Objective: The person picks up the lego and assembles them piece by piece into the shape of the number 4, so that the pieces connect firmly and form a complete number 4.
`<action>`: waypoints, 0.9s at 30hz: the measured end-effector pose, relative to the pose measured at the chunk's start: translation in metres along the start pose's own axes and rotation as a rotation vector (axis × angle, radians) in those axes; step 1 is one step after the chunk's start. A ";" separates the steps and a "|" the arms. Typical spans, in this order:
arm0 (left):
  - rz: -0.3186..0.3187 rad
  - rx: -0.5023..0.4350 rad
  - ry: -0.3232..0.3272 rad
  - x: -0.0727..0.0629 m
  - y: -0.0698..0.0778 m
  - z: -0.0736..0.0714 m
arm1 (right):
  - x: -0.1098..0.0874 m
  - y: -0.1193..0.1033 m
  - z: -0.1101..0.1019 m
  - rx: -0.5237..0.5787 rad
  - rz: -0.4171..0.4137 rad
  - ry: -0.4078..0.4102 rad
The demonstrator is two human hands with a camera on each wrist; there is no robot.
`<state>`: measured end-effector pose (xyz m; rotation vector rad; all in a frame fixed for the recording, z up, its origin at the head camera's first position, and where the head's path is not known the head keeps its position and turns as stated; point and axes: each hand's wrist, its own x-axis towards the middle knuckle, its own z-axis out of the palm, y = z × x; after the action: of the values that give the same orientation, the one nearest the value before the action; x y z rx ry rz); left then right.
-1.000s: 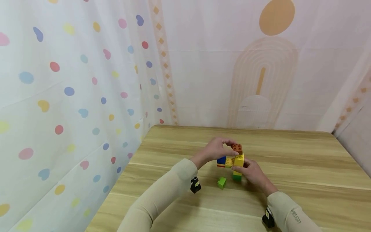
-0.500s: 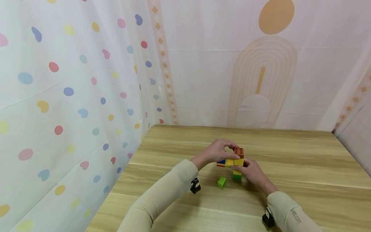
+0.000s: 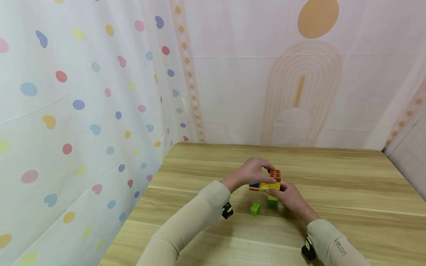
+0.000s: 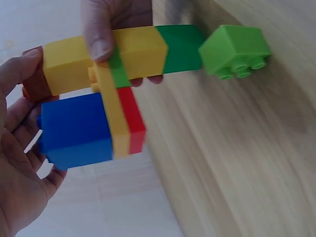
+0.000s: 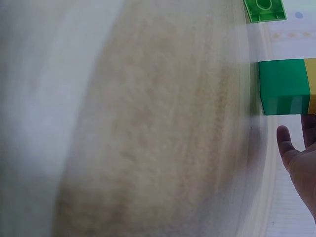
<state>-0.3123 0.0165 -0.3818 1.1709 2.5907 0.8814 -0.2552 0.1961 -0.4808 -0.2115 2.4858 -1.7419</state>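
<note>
My left hand pinches a brown toy building brick between thumb and fingers at the top of a brick tower. Under it come yellow bricks, a thin light green layer and a dark green brick at the base. From the tower's side juts a yellow plate over a red one, bearing a blue brick. My right hand grips the tower's middle from the right, thumb on a yellow brick.
A loose lime green brick lies on its side on the wooden table, near the tower's front left. Black wrist cameras sit at both sleeves. Patterned curtains hang behind and along the left.
The brown brick, tilted above the tower a second ago, has come down and straight onto the yellow brick with the left hand. The right hand has kept its grip in place.
</note>
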 end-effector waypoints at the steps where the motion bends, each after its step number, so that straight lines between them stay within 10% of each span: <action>1: -0.001 0.012 -0.004 0.000 0.002 -0.001 | 0.000 -0.001 0.000 0.001 0.001 0.000; 16: -0.041 -0.043 0.005 0.006 -0.007 0.009 | -0.001 0.011 -0.011 -0.052 0.026 0.031; 23: -0.165 -0.333 0.344 -0.037 -0.060 -0.008 | 0.001 0.010 -0.008 -0.033 0.050 0.034; 27: -0.254 -0.418 0.343 -0.067 -0.089 0.001 | 0.001 0.010 -0.009 -0.033 0.056 0.036</action>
<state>-0.3226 -0.0774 -0.4397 0.6078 2.5313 1.5733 -0.2587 0.2077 -0.4871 -0.1125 2.5214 -1.6987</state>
